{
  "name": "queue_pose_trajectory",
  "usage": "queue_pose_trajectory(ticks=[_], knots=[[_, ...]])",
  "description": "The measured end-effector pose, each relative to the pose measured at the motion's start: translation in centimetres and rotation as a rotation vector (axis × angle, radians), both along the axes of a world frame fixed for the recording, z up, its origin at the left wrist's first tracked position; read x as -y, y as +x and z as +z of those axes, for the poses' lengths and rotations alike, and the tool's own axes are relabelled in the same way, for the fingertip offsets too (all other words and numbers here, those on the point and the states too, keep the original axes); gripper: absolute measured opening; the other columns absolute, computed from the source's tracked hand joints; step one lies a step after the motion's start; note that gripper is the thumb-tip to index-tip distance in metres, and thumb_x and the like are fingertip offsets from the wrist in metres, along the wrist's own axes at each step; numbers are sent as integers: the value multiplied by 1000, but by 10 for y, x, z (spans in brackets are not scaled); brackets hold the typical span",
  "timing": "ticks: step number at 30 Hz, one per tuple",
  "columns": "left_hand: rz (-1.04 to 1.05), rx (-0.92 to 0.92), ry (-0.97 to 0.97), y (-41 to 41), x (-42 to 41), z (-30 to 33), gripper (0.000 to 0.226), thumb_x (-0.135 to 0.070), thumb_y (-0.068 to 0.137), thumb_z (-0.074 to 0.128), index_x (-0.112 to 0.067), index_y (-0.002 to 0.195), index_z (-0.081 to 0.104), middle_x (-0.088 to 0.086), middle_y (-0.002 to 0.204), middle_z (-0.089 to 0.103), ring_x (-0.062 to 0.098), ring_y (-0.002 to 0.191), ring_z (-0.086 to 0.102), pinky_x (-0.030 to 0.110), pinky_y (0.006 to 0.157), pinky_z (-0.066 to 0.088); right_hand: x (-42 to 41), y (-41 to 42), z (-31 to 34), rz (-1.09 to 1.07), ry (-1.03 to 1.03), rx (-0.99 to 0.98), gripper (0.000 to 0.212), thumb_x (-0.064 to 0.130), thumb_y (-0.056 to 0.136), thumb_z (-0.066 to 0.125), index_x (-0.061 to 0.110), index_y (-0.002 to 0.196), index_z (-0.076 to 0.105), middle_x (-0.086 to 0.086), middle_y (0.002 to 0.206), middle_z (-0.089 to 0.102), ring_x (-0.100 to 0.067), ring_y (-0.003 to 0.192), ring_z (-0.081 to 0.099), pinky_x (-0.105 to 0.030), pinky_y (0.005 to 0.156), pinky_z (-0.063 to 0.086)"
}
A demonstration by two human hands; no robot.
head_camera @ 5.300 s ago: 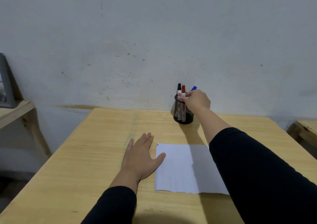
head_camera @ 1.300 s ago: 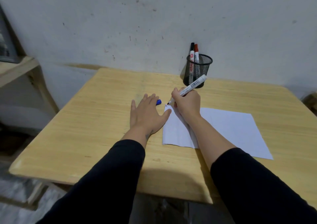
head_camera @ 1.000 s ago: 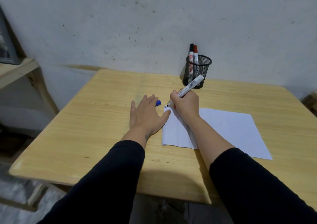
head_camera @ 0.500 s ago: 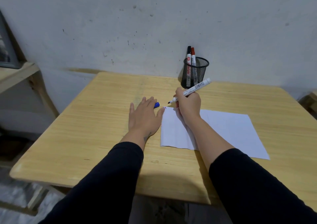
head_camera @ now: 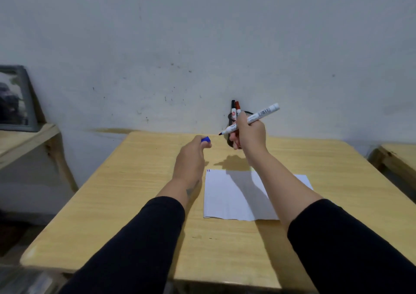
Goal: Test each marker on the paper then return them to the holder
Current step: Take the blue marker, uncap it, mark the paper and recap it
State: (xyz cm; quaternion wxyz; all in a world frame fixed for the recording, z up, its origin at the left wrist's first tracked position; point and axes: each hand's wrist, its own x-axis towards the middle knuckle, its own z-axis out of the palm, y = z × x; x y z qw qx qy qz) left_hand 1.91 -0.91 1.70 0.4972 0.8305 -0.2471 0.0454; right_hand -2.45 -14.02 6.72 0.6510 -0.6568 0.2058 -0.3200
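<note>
My right hand [head_camera: 249, 134] holds an uncapped white marker [head_camera: 263, 113] in the air above the table, tip pointing left. My left hand [head_camera: 191, 158] is raised beside it and pinches the blue cap [head_camera: 205, 139] between its fingertips. The cap and the marker tip are a short gap apart. The white paper [head_camera: 227, 194] lies on the wooden table [head_camera: 139, 192] below, with small marks at its top left corner [head_camera: 208, 170]. Behind my right hand stands the black mesh holder [head_camera: 230, 119], mostly hidden, with a black marker [head_camera: 233, 107] and a red marker [head_camera: 238, 107] sticking up.
A stained grey wall rises right behind the table. A wooden shelf [head_camera: 22, 140] with a framed picture [head_camera: 15, 100] stands at the left. Another wooden table's corner [head_camera: 396, 156] shows at the right edge.
My right hand lifted the marker off the paper into the air. My left hand left the table, picked up the blue cap and rose toward the marker tip. The view tilted up.
</note>
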Motion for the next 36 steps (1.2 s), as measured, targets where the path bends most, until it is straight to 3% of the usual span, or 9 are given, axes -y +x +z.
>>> queue_pose_trajectory(ticks=[3,8,18,21,23,26,29,33,36], knots=[[-80,33,-47,-7,11,19,25,-13,100,33,-16,102,58,-2,106,69,24,94,64,27,69,44,4,-8,23,10,-29,16,33,26,91,44,2,80,63,-8,51,56,-17,32,42,-24,39,35],[-157,43,-137,-20,26,33,25,-22,102,36,-16,102,60,1,104,71,15,103,64,31,87,46,9,-24,38,-53,-137,22,36,23,88,45,12,55,52,-4,45,55,-17,33,43,-25,40,38],[-203,68,-160,-33,30,39,23,-15,95,49,-22,103,69,4,91,74,25,89,65,38,82,49,7,-34,28,-31,-125,-14,36,22,89,47,13,55,51,-2,40,50,-11,31,39,-20,37,30],[-148,23,-180,-34,30,41,22,-13,92,57,-17,107,72,4,81,71,18,79,63,38,81,51,7,-34,23,-21,-87,-13,35,19,90,46,14,55,50,-1,39,48,-9,29,38,-18,35,30],[-117,34,-161,-35,32,41,23,-14,91,59,-17,108,72,2,79,72,17,74,63,33,73,50,7,-32,21,-26,-67,-15,35,18,91,46,13,56,49,-2,40,48,-9,29,37,-18,35,30],[-69,87,-115,-38,33,36,21,-17,91,58,-20,105,73,-5,64,62,8,54,46,25,56,37,7,-31,17,-18,-43,-21,35,19,93,46,12,58,48,-6,46,48,-10,30,38,-16,34,30],[-52,77,-72,-35,34,36,21,-18,92,56,-20,104,73,0,72,68,13,60,51,28,58,41,13,-26,12,-19,-66,-98,33,29,93,49,11,66,52,-6,51,51,-11,35,41,-21,41,33],[12,92,36,-21,29,42,19,-17,93,54,-20,96,72,-7,59,50,10,52,40,26,49,32,20,-27,13,-250,-205,-214,48,42,88,62,4,111,42,-2,85,53,-23,73,52,-32,63,39],[29,82,83,-14,27,45,20,-17,94,53,-22,99,71,-8,63,51,10,53,42,26,49,33,21,-38,11,-275,-775,-270,43,26,88,65,15,124,44,0,116,46,-23,89,51,-34,66,41]])
